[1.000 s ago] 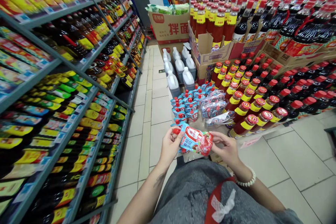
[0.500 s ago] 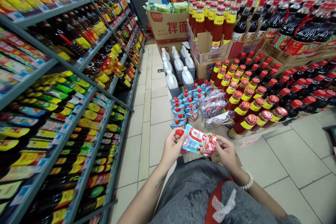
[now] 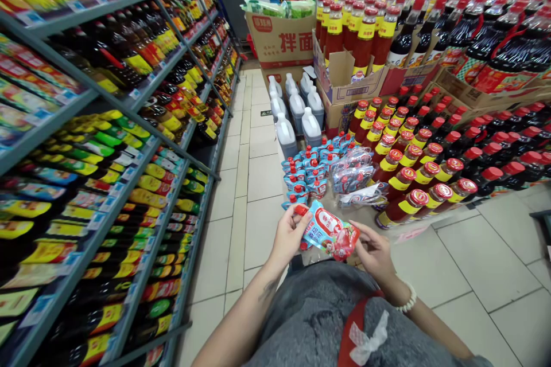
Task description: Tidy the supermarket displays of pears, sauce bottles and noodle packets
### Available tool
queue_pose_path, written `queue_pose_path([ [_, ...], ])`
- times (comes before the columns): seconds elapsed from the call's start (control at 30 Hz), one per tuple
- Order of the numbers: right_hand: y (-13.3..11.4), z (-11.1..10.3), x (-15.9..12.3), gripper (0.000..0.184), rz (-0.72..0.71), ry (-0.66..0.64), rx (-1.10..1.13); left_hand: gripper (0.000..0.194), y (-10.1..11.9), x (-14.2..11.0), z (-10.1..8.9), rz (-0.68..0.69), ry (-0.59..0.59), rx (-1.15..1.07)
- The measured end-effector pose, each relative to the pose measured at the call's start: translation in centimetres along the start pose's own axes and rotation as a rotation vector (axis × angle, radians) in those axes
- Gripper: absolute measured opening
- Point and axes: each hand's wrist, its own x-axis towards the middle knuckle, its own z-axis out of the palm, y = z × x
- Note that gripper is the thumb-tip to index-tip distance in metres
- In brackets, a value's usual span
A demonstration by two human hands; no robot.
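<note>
Between my two hands lies a blue and red ketchup pouch (image 3: 329, 230), its printed front facing up. My left hand (image 3: 291, 230) is closed on the capped end, thumb on top near the red cap (image 3: 301, 210). At the opposite, red end, my right hand (image 3: 373, 249) pinches the pouch's edge between thumb and fingers. Just beyond, similar blue pouches with red caps (image 3: 310, 169) stand packed in rows. Beside them are clear-wrapped packs (image 3: 352, 171) of what look like similar pouches, with a flat white plastic packet (image 3: 364, 194) in front.
Red sauce bottles (image 3: 407, 183) and dark bottles (image 3: 486, 180) fill the display to the right. White-topped jugs (image 3: 285, 133) stand behind the pouches, near a cardboard box (image 3: 279, 40). Along the left runs a tall shelf (image 3: 129, 155) of bottles and packets, beside a tiled aisle (image 3: 258, 183).
The pouch has tilted slightly, its right end dipping and moving a little to the right. My right hand's grip has shifted on its edge. The view has moved slightly.
</note>
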Motion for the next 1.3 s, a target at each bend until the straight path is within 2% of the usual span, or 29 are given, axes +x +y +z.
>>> queue_pose_path([
  [0.07, 0.2, 0.3, 0.0, 0.030, 0.085, -0.025, 0.067, 0.056, 0.6, 0.0, -0.2, 0.014, -0.033, 0.023],
  [0.13, 0.4, 0.5, -0.3, 0.028, 0.088, 0.031, 0.035, 0.061, 0.9, 0.0, -0.2, 0.009, -0.057, 0.047],
  [0.27, 0.8, 0.7, -1.4, 0.027, -0.029, 0.154, -0.156, 0.063, 0.2, -0.1, 0.3, 0.010, -0.030, 0.059],
  [0.4, 1.2, 0.6, -1.5, 0.034, -0.151, 0.139, -0.270, 0.056, -0.5, 0.4, 0.5, 0.007, -0.015, 0.074],
  [0.5, 2.1, 0.1, -0.5, 0.031, -0.072, 0.055, -0.243, 0.049, -0.1, 1.3, -0.2, 0.061, -0.044, 0.131],
  [0.63, 4.7, -1.4, 0.3, 0.033, 0.101, -0.112, -0.216, 0.036, 1.2, 3.2, -1.9, 0.243, -0.049, 0.343],
  [0.77, 8.6, -1.9, -0.7, 0.063, 0.251, -0.342, -0.209, 0.026, 1.8, 5.0, -2.6, 0.398, 0.026, 0.743],
  [0.8, 9.5, -1.8, -1.1, 0.065, 0.292, -0.391, -0.190, 0.023, 1.7, 5.4, -2.3, 0.413, 0.004, 0.864],
  [0.83, 10.4, -1.5, -1.4, 0.059, 0.327, -0.421, -0.172, 0.022, 1.4, 5.7, -1.9, 0.419, -0.043, 0.986],
  [0.93, 12.3, -0.2, -1.7, 0.028, 0.377, -0.445, -0.130, 0.027, 0.3, 6.4, -0.1, 0.403, -0.311, 1.345],
  [1.0, 12.8, 0.5, -1.5, 0.025, 0.375, -0.449, -0.097, 0.032, -0.6, 6.9, 1.0, 0.373, -0.463, 1.491],
  [1.1, 12.9, 1.2, -1.0, 0.024, 0.372, -0.455, -0.052, 0.035, -1.6, 7.4, 1.5, 0.343, -0.574, 1.546],
  [1.3, 12.5, 2.0, -1.0, 0.025, 0.386, -0.463, 0.022, 0.035, -2.6, 7.6, 0.8, 0.313, -0.768, 1.539],
])
